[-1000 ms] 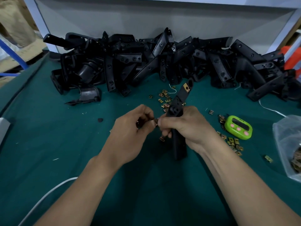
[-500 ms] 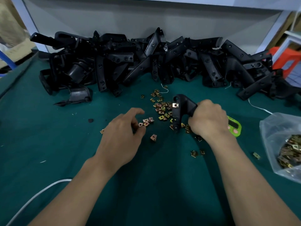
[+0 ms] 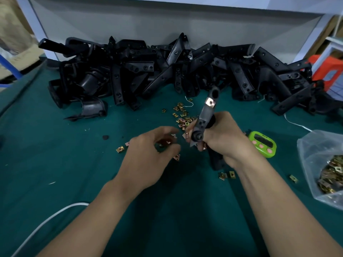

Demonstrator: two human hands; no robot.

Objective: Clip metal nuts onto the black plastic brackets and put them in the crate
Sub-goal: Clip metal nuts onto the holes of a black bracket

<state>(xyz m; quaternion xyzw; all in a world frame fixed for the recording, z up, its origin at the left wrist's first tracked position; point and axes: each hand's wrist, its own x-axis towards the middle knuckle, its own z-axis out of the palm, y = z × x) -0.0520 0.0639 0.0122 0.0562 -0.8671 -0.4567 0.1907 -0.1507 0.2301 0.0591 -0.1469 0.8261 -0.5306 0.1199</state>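
While the right hand [image 3: 224,138] grips the stiff, probably light bracket [image 3: 207,110] mid-length, the left hand [image 3: 148,156] curls its fingers over small, slippery-looking nuts [image 3: 182,120], best pinched edgewise; contact indiscernible.

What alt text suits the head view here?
The right hand grips a black plastic bracket tilted upward, one metal nut clipped near its top, while the left hand curls over loose nuts on the green table. A pile of brackets lies behind; a green timer and a bag of nuts sit to the right.
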